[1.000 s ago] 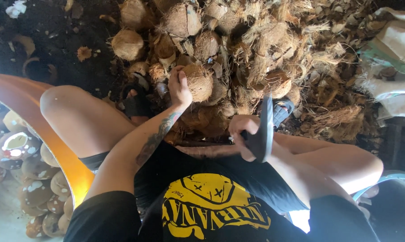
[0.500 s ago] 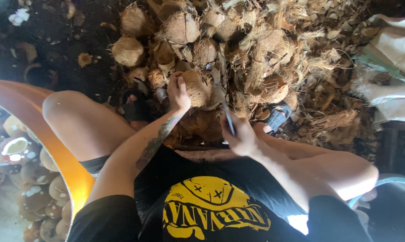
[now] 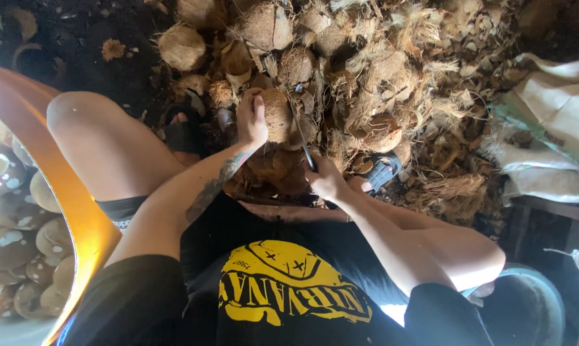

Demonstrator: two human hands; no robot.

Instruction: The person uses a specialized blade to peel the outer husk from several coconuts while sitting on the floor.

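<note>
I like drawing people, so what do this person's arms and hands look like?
Both arms are bare, with short black sleeves only at the shoulders. The left forearm has a dark tattoo running along it. The left hand and the right hand wear no gloves, and I can't make out any rings, watch or bracelets.

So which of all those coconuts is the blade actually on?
The coconut under the left hand, between the knees. The right hand sets the blade against its side; the rest lie loose in the husk pile.

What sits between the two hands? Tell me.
In the head view, the husked coconut and the dark knife blade lie between the left hand, which grips the coconut, and the right hand.
</note>
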